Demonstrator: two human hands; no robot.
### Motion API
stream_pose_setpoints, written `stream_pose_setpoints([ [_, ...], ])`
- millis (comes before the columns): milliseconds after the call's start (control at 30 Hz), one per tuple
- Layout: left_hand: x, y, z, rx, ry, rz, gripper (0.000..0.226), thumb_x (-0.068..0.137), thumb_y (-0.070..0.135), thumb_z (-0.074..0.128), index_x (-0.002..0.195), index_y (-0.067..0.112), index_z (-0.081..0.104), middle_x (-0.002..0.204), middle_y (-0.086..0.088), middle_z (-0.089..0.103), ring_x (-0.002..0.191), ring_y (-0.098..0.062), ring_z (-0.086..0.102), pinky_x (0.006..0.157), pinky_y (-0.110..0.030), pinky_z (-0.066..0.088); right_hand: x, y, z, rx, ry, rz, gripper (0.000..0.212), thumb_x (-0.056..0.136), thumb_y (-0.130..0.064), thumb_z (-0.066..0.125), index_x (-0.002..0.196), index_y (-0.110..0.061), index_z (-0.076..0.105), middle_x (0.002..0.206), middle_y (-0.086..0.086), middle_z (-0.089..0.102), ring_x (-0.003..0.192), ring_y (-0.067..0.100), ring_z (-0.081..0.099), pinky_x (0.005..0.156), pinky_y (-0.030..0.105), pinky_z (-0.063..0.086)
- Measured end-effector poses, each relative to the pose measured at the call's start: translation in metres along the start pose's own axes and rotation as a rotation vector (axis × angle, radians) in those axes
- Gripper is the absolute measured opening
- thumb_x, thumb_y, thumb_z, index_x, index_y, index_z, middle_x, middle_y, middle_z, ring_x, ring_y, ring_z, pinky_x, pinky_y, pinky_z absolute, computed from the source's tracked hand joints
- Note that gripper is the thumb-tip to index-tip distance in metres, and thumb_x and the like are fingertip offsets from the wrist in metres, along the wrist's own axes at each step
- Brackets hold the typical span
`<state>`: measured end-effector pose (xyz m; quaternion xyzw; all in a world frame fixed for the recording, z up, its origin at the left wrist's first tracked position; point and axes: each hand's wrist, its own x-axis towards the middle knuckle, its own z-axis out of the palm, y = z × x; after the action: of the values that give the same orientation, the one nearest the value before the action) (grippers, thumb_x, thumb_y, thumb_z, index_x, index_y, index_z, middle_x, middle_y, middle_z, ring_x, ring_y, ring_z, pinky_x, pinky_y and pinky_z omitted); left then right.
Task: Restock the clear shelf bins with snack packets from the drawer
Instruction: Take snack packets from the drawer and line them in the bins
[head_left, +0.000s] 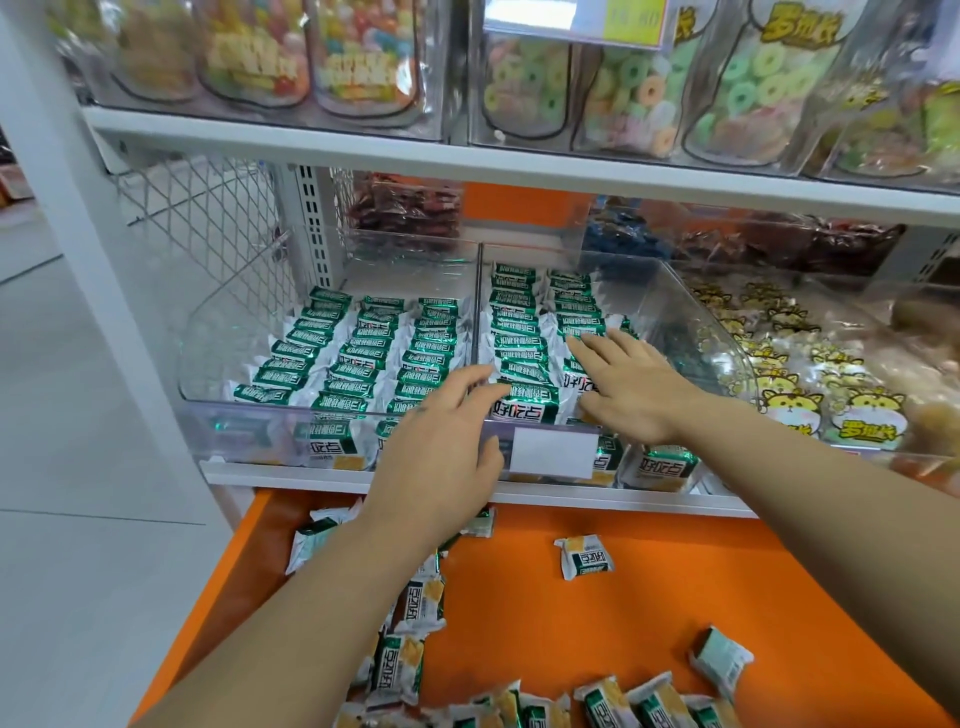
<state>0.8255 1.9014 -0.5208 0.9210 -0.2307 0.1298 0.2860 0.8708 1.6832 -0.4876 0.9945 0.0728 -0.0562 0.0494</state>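
A clear shelf bin, split by a divider, holds rows of green-and-white snack packets. My left hand reaches over the bin's front edge with fingers spread, its fingertips near a packet in the right compartment. My right hand lies flat with straight fingers on the packets in the right compartment. Neither hand grips anything. Below, the open orange drawer holds loose packets, with more at its near edge.
A white shelf above carries clear bins of gummy candy bags. To the right, another bin holds hamster-print bags. A white wire mesh panel closes the left side. Grey floor lies to the left.
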Motion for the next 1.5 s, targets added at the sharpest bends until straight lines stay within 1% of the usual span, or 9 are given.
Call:
stream_pose_setpoints([
  [267, -0.005, 0.000, 0.012, 0.106, 0.062, 0.030, 0.051, 0.089, 0.019, 0.056, 0.138, 0.025, 0.045, 0.154, 0.004, 0.025, 0.138, -0.017, 0.029, 0.113, -0.041, 0.024, -0.023, 0.006, 0.016, 0.205, 0.266, -0.024, 0.074, 0.095, -0.042, 0.047, 0.153, -0.025, 0.004, 0.161, -0.002, 0.007, 0.147, 0.022, -0.006, 0.120, 0.045, 0.002],
  [433, -0.024, -0.001, 0.041, 0.318, 0.132, 0.064, 0.066, 0.075, 0.023, 0.069, 0.135, 0.024, 0.044, 0.151, -0.012, 0.033, 0.140, -0.032, 0.028, 0.109, -0.062, 0.019, -0.059, -0.002, 0.048, 0.368, 0.646, -0.074, 0.052, 0.093, -0.027, 0.056, 0.142, -0.014, 0.042, 0.148, 0.005, 0.039, 0.141, 0.024, 0.022, 0.117, 0.041, 0.017],
  [567, -0.040, 0.004, 0.064, 0.378, 0.165, 0.071, 0.079, 0.071, 0.021, 0.070, 0.142, 0.022, 0.035, 0.154, -0.016, 0.021, 0.142, -0.036, 0.015, 0.106, -0.067, 0.010, -0.080, -0.006, 0.087, 0.342, 0.849, -0.156, 0.029, 0.087, -0.019, 0.049, 0.110, -0.008, 0.062, 0.116, 0.010, 0.058, 0.112, 0.025, 0.048, 0.098, 0.036, 0.038],
  [733, -0.060, -0.012, 0.093, 0.403, 0.137, 0.222, 0.069, 0.067, 0.016, 0.073, 0.130, 0.021, 0.046, 0.130, -0.011, 0.039, 0.127, -0.030, 0.035, 0.103, -0.053, 0.027, -0.085, 0.004, 0.141, 0.284, 0.402, -0.189, 0.017, 0.087, -0.021, 0.049, 0.092, -0.016, 0.064, 0.086, 0.001, 0.062, 0.082, 0.025, 0.060, 0.067, 0.035, 0.049],
  [900, -0.063, -0.043, 0.116, 0.530, 0.032, 0.220, 0.076, 0.061, 0.012, 0.076, 0.130, 0.021, 0.046, 0.138, -0.009, 0.040, 0.133, -0.032, 0.032, 0.101, -0.054, 0.026, -0.063, 0.015, 0.198, 0.217, -0.159, 0.022, 0.039, 0.096, -0.030, 0.048, 0.135, -0.022, 0.046, 0.135, 0.005, 0.045, 0.125, 0.024, 0.043, 0.095, 0.035, 0.045],
  [1033, -0.063, -0.064, 0.135, 0.638, 0.045, 0.257, 0.093, 0.056, 0.013, 0.081, 0.138, 0.022, 0.037, 0.149, -0.009, 0.024, 0.140, -0.038, 0.019, 0.104, -0.060, 0.018, -0.031, 0.024, 0.254, 0.210, -0.422, 0.109, 0.063, 0.094, -0.036, 0.050, 0.149, -0.021, 0.025, 0.154, 0.009, 0.025, 0.139, 0.029, 0.028, 0.110, 0.040, 0.034],
  [1200, -0.058, -0.082, 0.156, 0.670, 0.138, 0.273, 0.091, 0.059, 0.018, 0.075, 0.140, 0.030, 0.033, 0.151, -0.002, 0.004, 0.146, -0.027, -0.012, 0.104, -0.058, 0.016, 0.010, 0.033, 0.308, 0.190, -0.507, 0.054, 0.067, 0.094, -0.038, 0.050, 0.149, -0.010, 0.024, 0.157, 0.013, 0.019, 0.143, 0.030, 0.022, 0.114, 0.038, 0.028],
  [1433, -0.049, -0.096, 0.177, 0.617, 0.243, 0.301, 0.069, 0.069, 0.019, 0.058, 0.133, 0.036, 0.040, 0.157, 0.003, -0.013, 0.144, -0.023, -0.021, 0.105, -0.052, 0.009, 0.026, 0.035, 0.335, 0.182, -0.470, 0.100, 0.084, 0.091, -0.034, 0.058, 0.152, -0.017, 0.004, 0.159, 0.008, -0.004, 0.146, 0.035, 0.004, 0.112, 0.045, 0.029],
  [1500, -0.048, -0.096, 0.180, 0.599, 0.262, 0.304, 0.067, 0.071, 0.018, 0.058, 0.133, 0.036, 0.040, 0.156, 0.008, -0.022, 0.143, -0.023, -0.023, 0.106, -0.052, 0.007, 0.024, 0.032, 0.336, 0.165, -0.417, 0.122, 0.080, 0.090, -0.027, 0.057, 0.152, -0.020, 0.008, 0.158, 0.009, 0.007, 0.142, 0.036, 0.015, 0.106, 0.043, 0.036],
])
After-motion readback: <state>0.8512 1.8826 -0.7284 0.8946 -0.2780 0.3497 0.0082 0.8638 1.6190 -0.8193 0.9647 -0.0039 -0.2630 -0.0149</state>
